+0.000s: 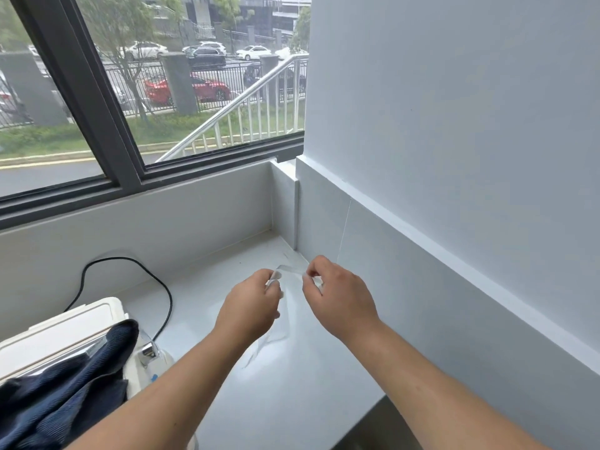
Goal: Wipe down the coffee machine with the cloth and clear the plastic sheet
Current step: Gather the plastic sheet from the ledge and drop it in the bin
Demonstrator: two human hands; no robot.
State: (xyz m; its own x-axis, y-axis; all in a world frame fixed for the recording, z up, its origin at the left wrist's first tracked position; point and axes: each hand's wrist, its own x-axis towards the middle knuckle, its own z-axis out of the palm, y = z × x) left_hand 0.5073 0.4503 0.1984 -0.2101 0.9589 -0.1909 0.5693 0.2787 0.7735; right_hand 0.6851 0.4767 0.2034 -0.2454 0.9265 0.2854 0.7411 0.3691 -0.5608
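A clear plastic sheet [289,271] is stretched between my two hands above the white counter, its lower part trailing down towards the surface. My left hand [251,306] pinches its left edge and my right hand [337,293] pinches its right edge. The white coffee machine [61,329] stands at the lower left, partly out of frame. A dark blue cloth [65,391] is draped over the machine's top and front, hiding much of it.
A black power cord [162,287] loops over the white counter [292,384] behind the machine. A low white wall ledge [422,241] runs along the right, and a window sill with a dark frame [130,186] lies behind. The counter's front edge drops off at lower right.
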